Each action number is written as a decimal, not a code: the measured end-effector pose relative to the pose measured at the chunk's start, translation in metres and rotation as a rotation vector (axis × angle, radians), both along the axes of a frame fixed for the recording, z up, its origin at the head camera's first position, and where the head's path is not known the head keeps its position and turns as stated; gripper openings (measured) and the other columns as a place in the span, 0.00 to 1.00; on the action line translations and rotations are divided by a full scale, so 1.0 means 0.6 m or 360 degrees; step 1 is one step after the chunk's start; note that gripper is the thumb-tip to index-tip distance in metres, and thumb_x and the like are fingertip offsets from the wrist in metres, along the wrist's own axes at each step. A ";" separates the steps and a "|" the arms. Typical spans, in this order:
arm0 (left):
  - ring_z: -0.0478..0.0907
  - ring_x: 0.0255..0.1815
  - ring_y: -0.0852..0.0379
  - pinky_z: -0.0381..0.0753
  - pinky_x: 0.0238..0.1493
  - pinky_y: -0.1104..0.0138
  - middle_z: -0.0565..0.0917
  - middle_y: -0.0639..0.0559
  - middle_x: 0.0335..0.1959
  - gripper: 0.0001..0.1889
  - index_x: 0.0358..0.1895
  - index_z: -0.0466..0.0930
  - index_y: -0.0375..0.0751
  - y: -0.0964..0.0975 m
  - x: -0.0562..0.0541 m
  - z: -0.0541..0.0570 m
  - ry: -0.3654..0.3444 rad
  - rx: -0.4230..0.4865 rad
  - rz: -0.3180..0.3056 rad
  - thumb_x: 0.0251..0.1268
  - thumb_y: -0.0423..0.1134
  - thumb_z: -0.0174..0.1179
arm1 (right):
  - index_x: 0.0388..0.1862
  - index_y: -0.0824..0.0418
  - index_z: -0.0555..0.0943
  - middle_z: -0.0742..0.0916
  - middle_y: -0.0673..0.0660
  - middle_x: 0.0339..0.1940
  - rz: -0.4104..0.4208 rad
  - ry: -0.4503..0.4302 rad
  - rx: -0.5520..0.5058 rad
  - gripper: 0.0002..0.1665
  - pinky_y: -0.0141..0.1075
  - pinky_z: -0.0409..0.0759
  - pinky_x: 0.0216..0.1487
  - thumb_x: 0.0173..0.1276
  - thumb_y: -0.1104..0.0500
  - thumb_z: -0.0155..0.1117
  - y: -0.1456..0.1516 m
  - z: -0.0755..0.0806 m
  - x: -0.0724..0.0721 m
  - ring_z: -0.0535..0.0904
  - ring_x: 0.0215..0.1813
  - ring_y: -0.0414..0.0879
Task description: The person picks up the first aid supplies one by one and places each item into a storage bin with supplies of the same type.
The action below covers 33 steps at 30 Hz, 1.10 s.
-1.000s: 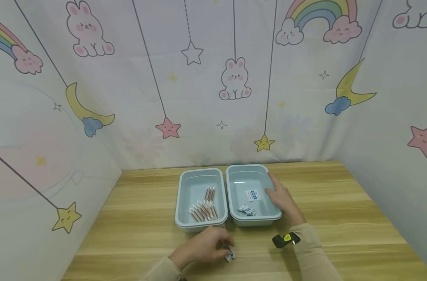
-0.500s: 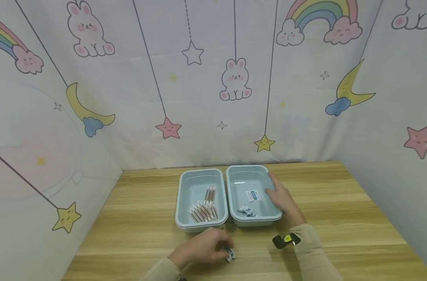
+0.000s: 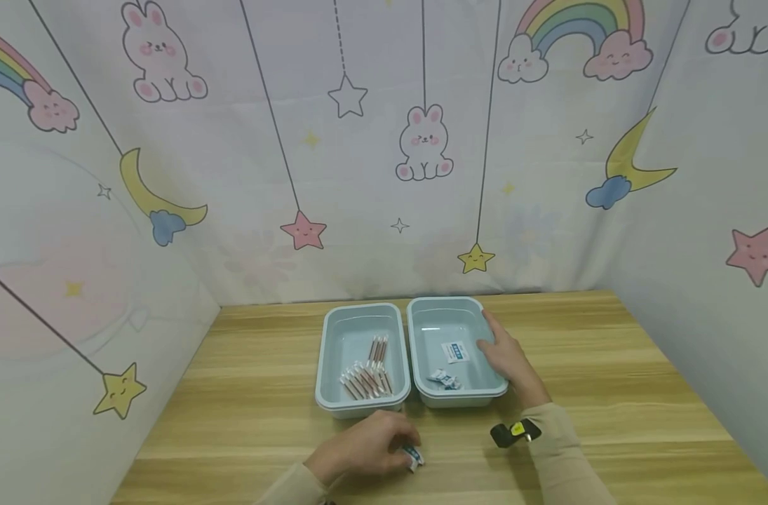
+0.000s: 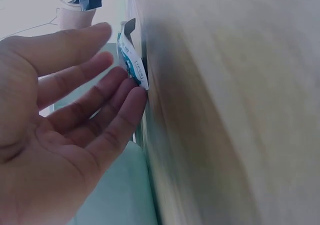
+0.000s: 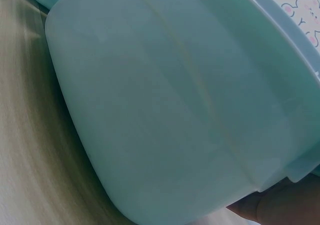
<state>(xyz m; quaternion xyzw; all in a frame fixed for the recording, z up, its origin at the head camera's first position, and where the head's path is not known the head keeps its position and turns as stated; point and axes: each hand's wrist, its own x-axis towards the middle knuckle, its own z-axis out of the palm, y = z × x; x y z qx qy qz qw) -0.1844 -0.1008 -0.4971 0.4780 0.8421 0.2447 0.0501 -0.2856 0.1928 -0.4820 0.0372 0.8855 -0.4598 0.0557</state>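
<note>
My left hand (image 3: pixel 379 443) is low over the table in front of the basins, fingers loosely bent. In the left wrist view a creased white-and-blue sachet (image 4: pixel 132 62) stands at its fingertips (image 4: pixel 134 96), close against the tabletop, with the thumb apart from it. My right hand (image 3: pixel 508 356) holds the right side of the right pale-blue plastic basin (image 3: pixel 456 401), thumb over the rim and fingers along the outside. That basin contains a flat white-and-blue sachet (image 3: pixel 456 351) and crumpled ones (image 3: pixel 445 379). In the right wrist view, the basin's outer wall (image 5: pixel 150 110) hides most of the hand.
A matching left basin (image 3: pixel 361 405) stands beside the right one, with several wrapped brown sticks (image 3: pixel 366 379) in it. Both stand on a wood-grain table (image 3: pixel 257 400). A patterned curtain (image 3: pixel 371 168) rises behind the table and along its sides. A black wrist device (image 3: pixel 515 432) is on the right sleeve.
Compared with the earlier frames, the sachet by my left hand has turned slightly, showing more of its blue print. My right hand keeps its place on the basin.
</note>
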 end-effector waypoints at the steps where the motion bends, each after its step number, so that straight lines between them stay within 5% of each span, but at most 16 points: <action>1: 0.76 0.35 0.71 0.70 0.38 0.87 0.83 0.59 0.36 0.12 0.42 0.85 0.45 0.001 0.000 -0.001 0.0003 -0.0009 0.0007 0.52 0.37 0.69 | 0.81 0.50 0.44 0.54 0.65 0.80 -0.0001 0.0002 -0.0002 0.40 0.62 0.55 0.73 0.75 0.59 0.46 0.000 0.000 0.000 0.51 0.77 0.68; 10: 0.76 0.36 0.70 0.71 0.38 0.86 0.82 0.61 0.37 0.14 0.41 0.84 0.47 0.004 0.001 -0.004 0.0013 -0.0098 0.0068 0.47 0.34 0.71 | 0.81 0.51 0.44 0.54 0.66 0.79 0.0016 0.0014 0.0029 0.40 0.63 0.58 0.71 0.75 0.59 0.46 0.000 -0.004 -0.001 0.52 0.76 0.69; 20: 0.74 0.32 0.72 0.74 0.34 0.82 0.81 0.64 0.31 0.14 0.37 0.83 0.49 0.006 -0.002 -0.005 -0.0153 -0.0160 0.0188 0.46 0.30 0.72 | 0.81 0.51 0.45 0.55 0.65 0.79 0.0005 0.0020 0.0007 0.40 0.63 0.58 0.72 0.74 0.59 0.47 0.000 -0.002 0.000 0.52 0.77 0.68; 33: 0.70 0.26 0.76 0.69 0.28 0.87 0.79 0.67 0.25 0.10 0.29 0.85 0.50 0.011 0.000 -0.005 0.0028 -0.0176 0.0083 0.44 0.30 0.70 | 0.81 0.52 0.44 0.55 0.66 0.79 0.0011 0.0017 0.0024 0.40 0.62 0.58 0.72 0.74 0.60 0.46 0.000 -0.002 -0.001 0.52 0.76 0.69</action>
